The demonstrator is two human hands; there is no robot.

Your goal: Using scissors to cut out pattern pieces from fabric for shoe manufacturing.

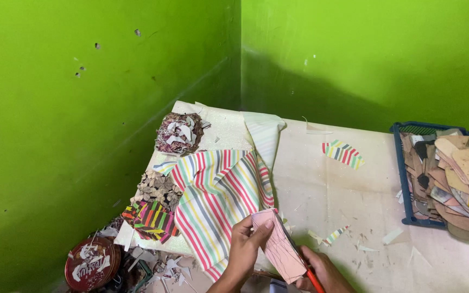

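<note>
My left hand (243, 247) grips a pale pink patterned sheet piece (279, 244) by its upper left edge. My right hand (322, 269) sits low at the frame's bottom, closed around red-handled scissors (311, 274) whose blades meet the sheet's right edge. A large striped multicolour sheet (218, 201) lies folded just left of both hands, on the white table (343, 195).
Piles of cut patterned pieces (180, 133), (158, 187), (150, 220) line the table's left edge. A small striped offcut (343, 152) lies farther back. A blue tray (404, 179) of brown and tan cut shapes stands at right. A round red tin lid (92, 263) sits bottom left. Green walls enclose the corner.
</note>
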